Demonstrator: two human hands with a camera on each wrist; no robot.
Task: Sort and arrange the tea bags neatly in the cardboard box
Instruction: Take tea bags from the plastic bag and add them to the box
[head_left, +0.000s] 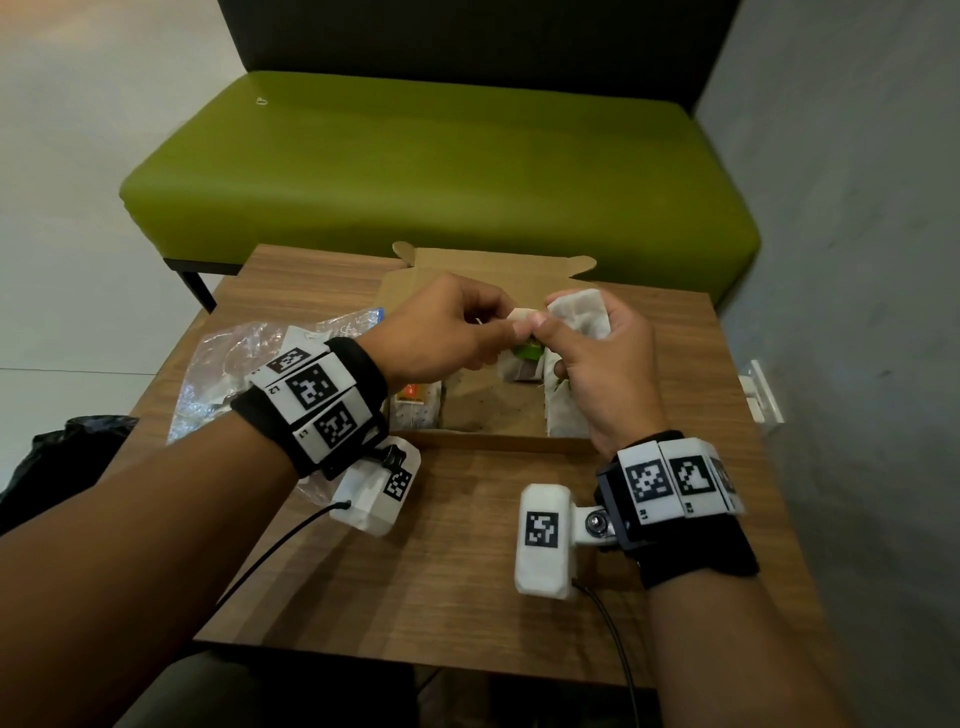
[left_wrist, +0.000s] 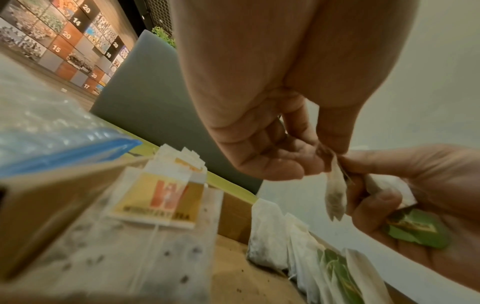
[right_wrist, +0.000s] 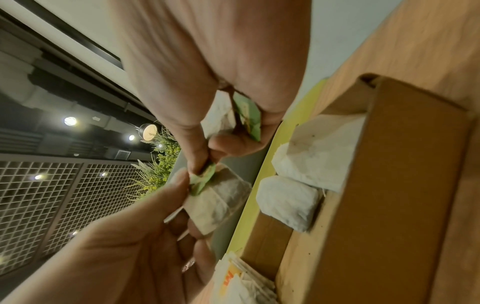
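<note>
Two groups of tea bags already stand in the box (head_left: 498, 441) below the fingers: yellow-tagged (head_left: 415, 408) under the left hand (head_left: 441, 332), white ones (head_left: 563, 415) under the right hand (head_left: 608, 374), with bare floor between.

Left wrist view: left fingers (left_wrist: 275, 156) pinch one bag (left_wrist: 336, 195); the right grips a green-tagged bunch (left_wrist: 415, 228).

Right wrist view: both pinch that bag's tag (right_wrist: 205, 178), so sorting looks partly done

A small wooden table (head_left: 467, 571) is standing before a green upholstered bench (head_left: 441, 171) in what is looking like a café or office lounge, with a wall of numbered photo panels (left_wrist: 64, 35), metal grid screens (right_wrist: 52, 195), artificial greenery (right_wrist: 163, 156) and ceiling spotlights (right_wrist: 70, 121) showing nearby.
</note>
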